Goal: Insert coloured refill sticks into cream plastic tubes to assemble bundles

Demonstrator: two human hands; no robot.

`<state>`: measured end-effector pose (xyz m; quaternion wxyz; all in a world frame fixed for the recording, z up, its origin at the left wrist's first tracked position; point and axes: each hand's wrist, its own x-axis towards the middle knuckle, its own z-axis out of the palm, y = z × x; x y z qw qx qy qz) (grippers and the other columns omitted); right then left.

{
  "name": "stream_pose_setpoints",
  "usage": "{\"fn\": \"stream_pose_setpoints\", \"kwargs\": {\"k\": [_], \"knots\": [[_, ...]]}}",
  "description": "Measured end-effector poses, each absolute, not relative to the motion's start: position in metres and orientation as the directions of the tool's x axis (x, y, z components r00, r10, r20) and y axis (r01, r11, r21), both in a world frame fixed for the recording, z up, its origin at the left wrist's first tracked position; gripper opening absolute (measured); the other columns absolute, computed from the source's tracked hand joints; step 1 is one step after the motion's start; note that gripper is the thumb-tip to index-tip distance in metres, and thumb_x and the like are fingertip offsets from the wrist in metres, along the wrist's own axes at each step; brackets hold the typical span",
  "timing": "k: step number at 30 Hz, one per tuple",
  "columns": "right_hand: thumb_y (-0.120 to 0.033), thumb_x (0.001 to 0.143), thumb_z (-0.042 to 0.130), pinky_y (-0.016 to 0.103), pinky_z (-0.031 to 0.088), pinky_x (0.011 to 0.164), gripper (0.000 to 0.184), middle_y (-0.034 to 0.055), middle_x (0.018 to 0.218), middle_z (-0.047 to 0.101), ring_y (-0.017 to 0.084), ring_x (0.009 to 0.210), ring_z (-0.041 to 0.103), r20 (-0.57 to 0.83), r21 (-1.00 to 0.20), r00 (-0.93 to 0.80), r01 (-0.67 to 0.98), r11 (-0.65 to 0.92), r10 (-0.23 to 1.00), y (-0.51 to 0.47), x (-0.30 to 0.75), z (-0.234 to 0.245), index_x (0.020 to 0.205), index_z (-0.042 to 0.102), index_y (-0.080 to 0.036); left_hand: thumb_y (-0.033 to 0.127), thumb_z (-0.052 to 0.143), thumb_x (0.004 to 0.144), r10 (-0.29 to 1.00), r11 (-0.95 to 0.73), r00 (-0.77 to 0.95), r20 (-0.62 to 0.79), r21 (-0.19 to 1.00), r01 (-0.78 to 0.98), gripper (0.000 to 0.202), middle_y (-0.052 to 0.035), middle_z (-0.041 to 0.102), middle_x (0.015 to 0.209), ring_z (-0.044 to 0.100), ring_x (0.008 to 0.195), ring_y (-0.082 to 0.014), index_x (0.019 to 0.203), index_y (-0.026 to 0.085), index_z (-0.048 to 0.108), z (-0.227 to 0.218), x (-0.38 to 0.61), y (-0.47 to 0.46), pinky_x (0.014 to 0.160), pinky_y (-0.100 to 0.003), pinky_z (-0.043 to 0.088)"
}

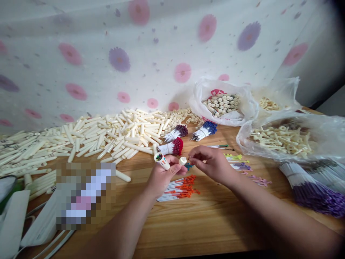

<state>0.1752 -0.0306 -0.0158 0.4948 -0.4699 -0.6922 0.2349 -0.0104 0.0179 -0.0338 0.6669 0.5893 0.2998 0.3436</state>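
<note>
My left hand (161,176) is closed round a cream pen barrel (162,160) whose open end shows several coloured refills inside. A small cream cap piece (183,160) sits at the tips of my left fingers. My right hand (212,163) is pinched just to the right of it, fingers together on something too small to make out. Under my hands lies a loose bunch of orange-tipped refills (179,187) on the wooden table (205,219). A teal-tipped refill (189,166) pokes out between the two hands.
A big heap of cream pen barrels (107,135) covers the back left. Banded refill bundles in red (172,146) and blue (204,130) lie behind my hands, purple ones (312,187) at the right. Plastic bags of cream parts (223,104) (285,138) stand at the back right.
</note>
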Motion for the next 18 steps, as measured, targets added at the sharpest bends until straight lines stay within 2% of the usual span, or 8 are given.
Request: {"fn": "stream_pose_setpoints", "kwargs": {"k": [2, 4, 8, 10, 13, 15, 18], "knots": [[-0.022, 0.081, 0.058, 0.021, 0.042, 0.052, 0.007, -0.0007, 0.066, 0.058, 0.010, 0.057, 0.052, 0.401, -0.872, -0.023, 0.296, 0.389, 0.916, -0.031, 0.177, -0.015, 0.078, 0.054, -0.017, 0.042, 0.066, 0.077, 0.820, 0.001, 0.572, 0.023, 0.999, -0.043, 0.028, 0.0011, 0.062, 0.060, 0.058, 0.057, -0.0111, 0.078, 0.015, 0.056, -0.032, -0.011, 0.017, 0.061, -0.025, 0.048], [-0.023, 0.082, 0.057, 0.022, 0.043, 0.051, 0.008, -0.0013, 0.065, 0.057, 0.009, 0.055, 0.052, 0.398, -0.885, -0.013, 0.257, 0.387, 0.917, -0.032, 0.177, -0.012, 0.077, 0.053, -0.017, 0.043, 0.064, 0.077, 0.825, -0.065, 0.563, 0.044, 0.998, 0.018, 0.029, 0.0033, 0.057, 0.054, 0.053, 0.052, -0.0093, 0.076, 0.015, 0.056, -0.030, -0.011, 0.017, 0.055, -0.023, 0.044], [-0.017, 0.084, 0.052, 0.022, 0.045, 0.059, 0.010, 0.0024, 0.072, 0.063, 0.011, 0.064, 0.056, 0.552, -0.725, -0.101, 0.433, 0.536, 0.828, -0.036, 0.175, -0.005, 0.082, 0.062, -0.016, 0.044, 0.063, 0.076, 0.832, -0.075, 0.554, 0.022, 0.994, 0.074, 0.030, 0.0049, 0.052, 0.051, 0.047, 0.048, -0.0082, 0.074, 0.016, 0.053, -0.028, -0.010, 0.018, 0.049, -0.021, 0.039], [-0.017, 0.085, 0.054, 0.022, 0.045, 0.060, 0.011, 0.0030, 0.073, 0.065, 0.011, 0.066, 0.058, 0.566, -0.682, -0.121, 0.487, 0.545, 0.816, -0.036, 0.174, -0.004, 0.083, 0.065, -0.017, 0.044, 0.064, 0.075, 0.832, -0.069, 0.555, 0.010, 0.994, 0.085, 0.030, 0.0051, 0.052, 0.051, 0.047, 0.047, -0.0083, 0.074, 0.016, 0.052, -0.026, -0.008, 0.017, 0.049, -0.022, 0.039], [-0.019, 0.084, 0.057, 0.020, 0.044, 0.057, 0.010, 0.0018, 0.071, 0.066, 0.010, 0.062, 0.058, 0.530, -0.688, -0.114, 0.521, 0.505, 0.840, -0.035, 0.172, -0.007, 0.083, 0.066, -0.017, 0.041, 0.063, 0.074, 0.833, -0.082, 0.553, 0.007, 0.991, 0.111, 0.028, 0.0046, 0.052, 0.051, 0.048, 0.048, -0.0089, 0.072, 0.016, 0.052, -0.025, -0.007, 0.017, 0.049, -0.022, 0.039], [-0.018, 0.084, 0.056, 0.020, 0.043, 0.057, 0.009, 0.0013, 0.070, 0.065, 0.010, 0.061, 0.057, 0.541, -0.660, -0.108, 0.560, 0.501, 0.834, -0.035, 0.173, -0.006, 0.081, 0.065, -0.017, 0.038, 0.061, 0.076, 0.845, -0.140, 0.533, 0.041, 0.979, 0.146, 0.023, 0.0030, 0.056, 0.055, 0.049, 0.049, -0.0092, 0.072, 0.016, 0.053, -0.024, -0.007, 0.017, 0.050, -0.022, 0.040], [-0.017, 0.084, 0.056, 0.022, 0.043, 0.056, 0.007, 0.0016, 0.071, 0.064, 0.011, 0.062, 0.056, 0.613, -0.620, -0.011, 0.613, 0.489, 0.790, -0.042, 0.180, 0.004, 0.080, 0.062, -0.018, 0.028, 0.057, 0.079, 0.853, -0.322, 0.490, 0.180, 0.920, 0.223, 0.014, 0.0009, 0.061, 0.063, 0.052, 0.055, -0.0103, 0.070, 0.016, 0.057, -0.027, -0.010, 0.022, 0.054, -0.022, 0.041]]}}
